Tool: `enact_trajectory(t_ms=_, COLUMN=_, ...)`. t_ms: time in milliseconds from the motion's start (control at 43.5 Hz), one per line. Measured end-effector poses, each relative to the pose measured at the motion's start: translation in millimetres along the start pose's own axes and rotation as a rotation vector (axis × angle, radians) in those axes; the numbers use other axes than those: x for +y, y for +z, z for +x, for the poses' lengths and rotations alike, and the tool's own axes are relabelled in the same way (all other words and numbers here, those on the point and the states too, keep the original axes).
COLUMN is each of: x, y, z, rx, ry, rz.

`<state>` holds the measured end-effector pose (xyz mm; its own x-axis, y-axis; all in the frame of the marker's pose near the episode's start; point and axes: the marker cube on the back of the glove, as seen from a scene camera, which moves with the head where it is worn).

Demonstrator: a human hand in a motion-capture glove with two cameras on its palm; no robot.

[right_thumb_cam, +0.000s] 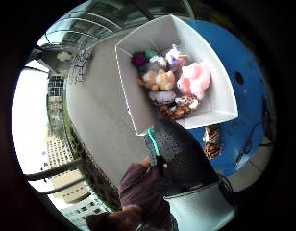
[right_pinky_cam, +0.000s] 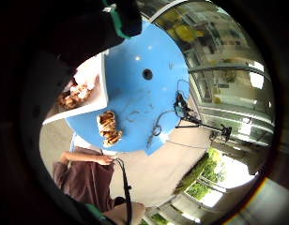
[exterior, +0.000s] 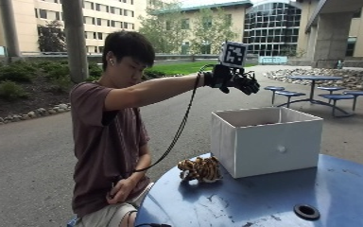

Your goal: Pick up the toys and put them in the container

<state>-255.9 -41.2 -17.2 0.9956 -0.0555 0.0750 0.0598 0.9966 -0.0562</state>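
A white box (right_thumb_cam: 220,103) sits on the blue desk (right_thumb_cam: 251,72), open side facing up, with soft toys piled inside: a pink one (right_thumb_cam: 196,79), a tan one (right_thumb_cam: 157,79), a purple one (right_thumb_cam: 138,59) and a striped one (right_thumb_cam: 179,108). A tiger toy (right_thumb_cam: 213,142) lies on the desk just outside the box wall. A black gloved finger (right_thumb_cam: 179,154) crosses below the box.

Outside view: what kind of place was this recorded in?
Likely an outdoor campus or office courtyard: paved ground, tall buildings behind, and picnic tables beyond the blue table where the person works.
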Motion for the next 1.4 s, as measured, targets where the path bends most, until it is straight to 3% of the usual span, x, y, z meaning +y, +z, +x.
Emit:
enact_trajectory(t_ms=115, x=34, y=3, z=48, rx=0.016, ry=0.095, rz=-0.007)
enact_trajectory(t_ms=207, x=59, y=12, z=89, rx=0.061, ry=0.280, rz=-0.018)
enact_trajectory(t_ms=345, x=94, y=42, z=123, rx=0.023, ry=0.342, rz=-0.020)
enact_trajectory(t_ms=690, x=104, y=266, z=109, rx=-0.102, ry=0.373, rz=-0.331)
enact_trajectory(t_ms=851, x=100, y=326, z=96, rx=-0.088, ry=0.391, rz=-0.313)
enact_trajectory(t_ms=1035, x=95, y=340, z=97, rx=-0.080, ry=0.459, rz=-0.123)
enact_trajectory(t_ms=1265, x=83, y=340, z=116, rx=-0.253, ry=0.398, rz=-0.127)
enact_trajectory(t_ms=1403, x=84, y=307, z=142, rx=-0.339, ry=0.348, rz=-0.097)
